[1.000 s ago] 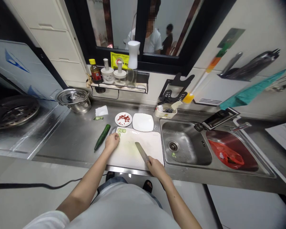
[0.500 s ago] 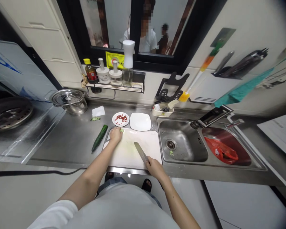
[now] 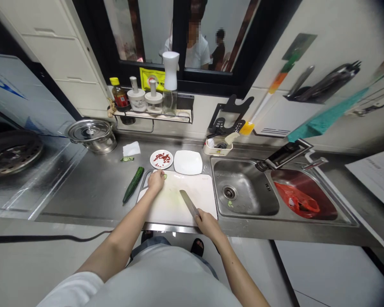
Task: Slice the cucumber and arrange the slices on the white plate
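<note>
My left hand [image 3: 156,180] is closed on a small green cucumber piece [image 3: 164,176] at the back left corner of the white cutting board [image 3: 169,213]. In my right hand [image 3: 207,222] is the handle of a knife [image 3: 188,202], whose blade lies over the board and points away to the left. A whole cucumber [image 3: 133,185] rests on the counter left of the board. Behind the board stand a round plate [image 3: 152,159] with chopped red pieces and a white square plate [image 3: 188,162] with nothing on it.
A double sink [image 3: 246,209] is at the right, with a red bag [image 3: 296,200] in its far basin. A lidded steel pot [image 3: 102,143] stands at the back left. Bottles and jars fill a wall shelf [image 3: 153,116]. White paper [image 3: 131,149] lies near the pot.
My left hand has shifted very slightly, and the cucumber piece shows a little farther right at its fingertips. My right hand and the knife have hardly moved.
</note>
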{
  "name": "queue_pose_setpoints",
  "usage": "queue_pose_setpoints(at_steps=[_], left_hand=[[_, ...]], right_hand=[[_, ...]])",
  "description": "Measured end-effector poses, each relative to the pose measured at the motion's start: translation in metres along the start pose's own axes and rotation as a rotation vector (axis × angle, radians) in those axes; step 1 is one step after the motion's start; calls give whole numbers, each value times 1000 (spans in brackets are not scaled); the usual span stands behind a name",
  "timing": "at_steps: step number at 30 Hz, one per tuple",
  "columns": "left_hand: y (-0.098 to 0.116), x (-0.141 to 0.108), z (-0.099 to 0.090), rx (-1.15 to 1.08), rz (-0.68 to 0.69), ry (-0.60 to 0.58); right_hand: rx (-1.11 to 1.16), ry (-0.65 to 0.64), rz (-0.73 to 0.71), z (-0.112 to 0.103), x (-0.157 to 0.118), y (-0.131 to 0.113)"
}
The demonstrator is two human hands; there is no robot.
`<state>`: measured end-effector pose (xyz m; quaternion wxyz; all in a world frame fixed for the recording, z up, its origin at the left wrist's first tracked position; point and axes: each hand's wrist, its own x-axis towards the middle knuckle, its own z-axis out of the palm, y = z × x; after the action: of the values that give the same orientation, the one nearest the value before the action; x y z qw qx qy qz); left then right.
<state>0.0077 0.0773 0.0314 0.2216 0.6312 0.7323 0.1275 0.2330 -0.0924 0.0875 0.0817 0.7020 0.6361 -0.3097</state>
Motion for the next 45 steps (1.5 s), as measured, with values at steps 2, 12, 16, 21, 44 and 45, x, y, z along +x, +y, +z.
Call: queue_pose_setpoints(at_steps=[2,12,16,21,44,45], left_hand=[[-1,-3,2,-41,-12,-7],[-1,-31,13,-269,-14,-136],[-1,-44,23,-252,4,-189],[-5,-47,34,-192,52,-209],[-10,-41,38,-64,59,-160],[-10,-41,38,-65,61,-157]], right_hand=[[1,-2,-9,-1,1,-1],[-22,-24,-20,-2,4,-5],[-60,-5,-30,0,5,-8],[-100,-16,-56,6,7,-11],[-198,-62,-67,9,5,-37],[-194,-62,-68,10,4,-39]])
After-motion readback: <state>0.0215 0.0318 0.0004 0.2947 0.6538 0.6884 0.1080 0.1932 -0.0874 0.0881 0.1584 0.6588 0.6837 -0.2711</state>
